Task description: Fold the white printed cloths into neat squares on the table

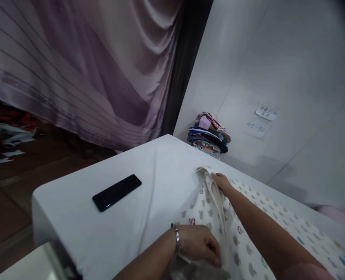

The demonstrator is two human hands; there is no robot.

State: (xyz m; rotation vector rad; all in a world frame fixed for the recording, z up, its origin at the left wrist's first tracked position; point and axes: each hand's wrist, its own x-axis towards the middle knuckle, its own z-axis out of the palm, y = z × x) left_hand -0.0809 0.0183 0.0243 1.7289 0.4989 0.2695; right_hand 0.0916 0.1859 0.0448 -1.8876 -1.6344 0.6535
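A white cloth printed with grey mouse-head shapes and a few coloured motifs lies across the right side of the white-covered table. My right hand is closed on its folded edge near the far end, where the fabric rises in a loose ridge. Lower down, my left hand, with a silver bracelet at the wrist, is curled shut against the same edge. Its fingertips are partly hidden, but the cloth runs into its grip. Something greyish and blurred lies just below that hand.
On the white table cover lies a black phone. A stack of folded clothes stands by the wall at the far edge. Paper notes are stuck to the wall. A pinkish curtain hangs beyond the table.
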